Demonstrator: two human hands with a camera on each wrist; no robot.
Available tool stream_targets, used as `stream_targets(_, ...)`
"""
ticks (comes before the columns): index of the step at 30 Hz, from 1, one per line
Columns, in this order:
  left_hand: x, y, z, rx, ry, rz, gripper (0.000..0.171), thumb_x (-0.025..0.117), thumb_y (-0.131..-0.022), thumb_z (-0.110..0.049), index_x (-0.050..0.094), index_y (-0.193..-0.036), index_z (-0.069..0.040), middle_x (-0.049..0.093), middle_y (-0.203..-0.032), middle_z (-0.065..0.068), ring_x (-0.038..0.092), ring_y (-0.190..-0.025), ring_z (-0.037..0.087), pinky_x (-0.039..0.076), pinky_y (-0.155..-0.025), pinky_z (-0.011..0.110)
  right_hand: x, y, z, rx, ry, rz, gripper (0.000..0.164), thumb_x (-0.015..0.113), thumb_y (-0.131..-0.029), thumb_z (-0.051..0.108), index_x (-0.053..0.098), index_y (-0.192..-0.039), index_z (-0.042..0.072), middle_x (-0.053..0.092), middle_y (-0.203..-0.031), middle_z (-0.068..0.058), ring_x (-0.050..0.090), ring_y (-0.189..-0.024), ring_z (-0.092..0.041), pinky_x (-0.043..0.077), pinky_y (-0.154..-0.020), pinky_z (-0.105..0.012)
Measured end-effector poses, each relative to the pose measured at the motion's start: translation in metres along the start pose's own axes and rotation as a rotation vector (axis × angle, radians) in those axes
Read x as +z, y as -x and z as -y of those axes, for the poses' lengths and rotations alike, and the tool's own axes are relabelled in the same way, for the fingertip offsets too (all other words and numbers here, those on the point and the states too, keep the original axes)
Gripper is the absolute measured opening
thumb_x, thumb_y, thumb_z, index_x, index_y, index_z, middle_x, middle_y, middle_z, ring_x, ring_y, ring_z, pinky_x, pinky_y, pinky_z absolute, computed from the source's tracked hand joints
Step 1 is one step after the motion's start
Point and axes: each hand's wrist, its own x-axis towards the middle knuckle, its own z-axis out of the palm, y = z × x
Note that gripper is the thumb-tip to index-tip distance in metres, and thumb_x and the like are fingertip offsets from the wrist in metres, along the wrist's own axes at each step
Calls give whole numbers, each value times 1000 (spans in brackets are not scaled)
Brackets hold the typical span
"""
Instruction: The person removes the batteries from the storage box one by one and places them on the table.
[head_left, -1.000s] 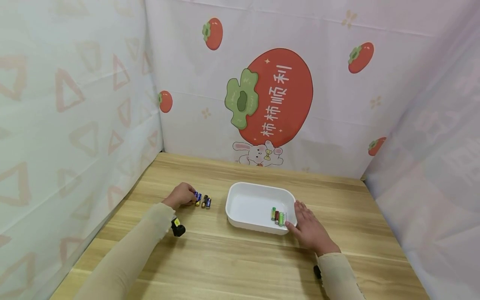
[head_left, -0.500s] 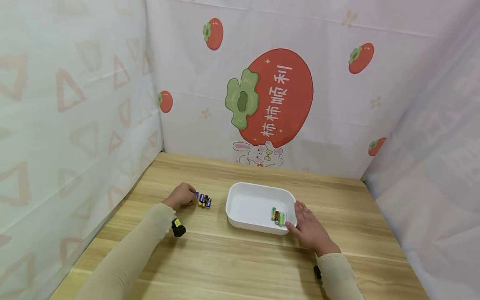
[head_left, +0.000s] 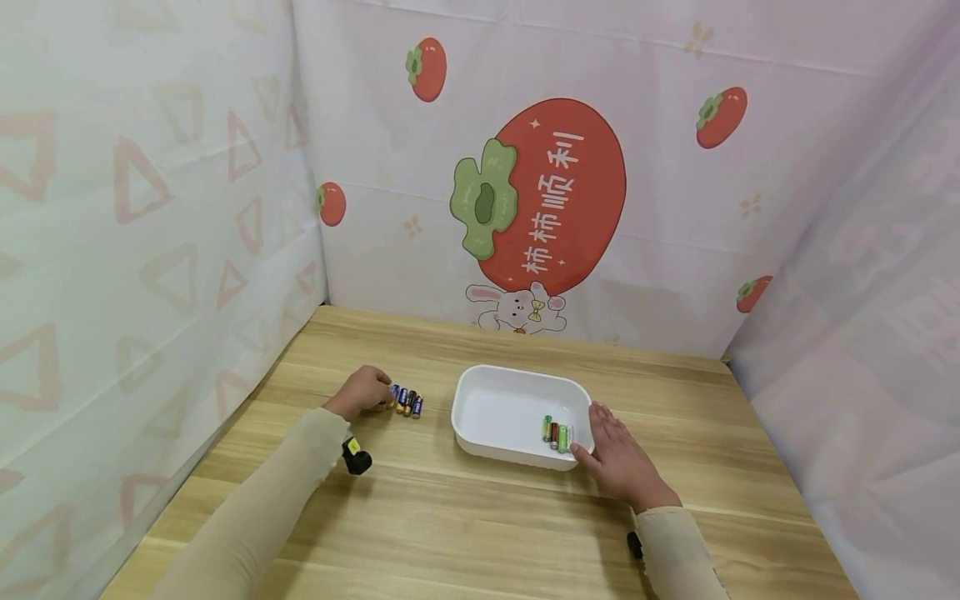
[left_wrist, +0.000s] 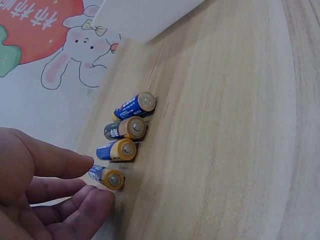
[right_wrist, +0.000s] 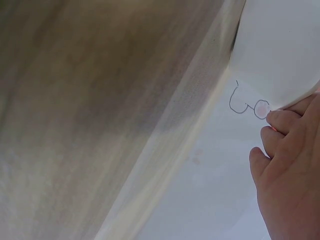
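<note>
A row of several blue, black and gold AA batteries (left_wrist: 134, 128) lies on the table at the left. My left hand (head_left: 363, 390) pinches the nearest one, a blue-and-gold battery (left_wrist: 106, 177), its fingers on either side in the left wrist view. Inside the white rectangular tray (head_left: 495, 400), toward its right end, several green, red and pale batteries (head_left: 557, 435) lie side by side. My right hand (head_left: 621, 454) rests against the tray's right wall with fingers extended, the thumb at the front corner of the rim. In the right wrist view its fingers touch the tray's side.
The wood-grain table (head_left: 465, 525) runs back to a printed cloth wall (head_left: 375, 258) with persimmons and a rabbit. Cloth also hangs along the left and right sides.
Over the last second the two left batteries of the row have shifted slightly right, closing up to the others. My left hand stays nearly in place. The right hand and tray have not moved.
</note>
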Motion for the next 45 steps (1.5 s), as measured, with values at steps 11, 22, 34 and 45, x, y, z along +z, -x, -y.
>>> stream_targets(11,5,9,-31,93,27,31,46,63,-92,-8,50,-133,10,62,-107,17,58,-64,25,52,-58,39,-2,1,1,7,-9,7,89,36,-99,60,14,-151,-9,15,-158,-22,13,-145,-37,16,-116,-52)
stream_targets(22,15,14,-61,105,138,53,47,61,-94,-7,47,-136,11,57,-122,24,59,-108,39,57,-83,42,0,1,0,9,-13,13,89,37,-99,60,14,-151,-9,15,-158,-22,13,-145,-37,15,-116,-52)
stream_targets(34,45,10,-87,151,136,40,41,64,-91,-5,54,-128,11,60,-112,18,63,-98,33,59,-72,31,-1,1,0,9,-11,18,88,36,-99,60,14,-151,-9,16,-157,-23,13,-145,-37,14,-117,-52)
stream_targets(45,78,11,-110,181,105,58,34,66,-91,-4,59,-121,10,62,-99,14,65,-95,33,59,-68,28,-5,0,2,19,-10,37,88,37,-99,59,14,-151,-9,14,-158,-22,13,-145,-38,14,-116,-52)
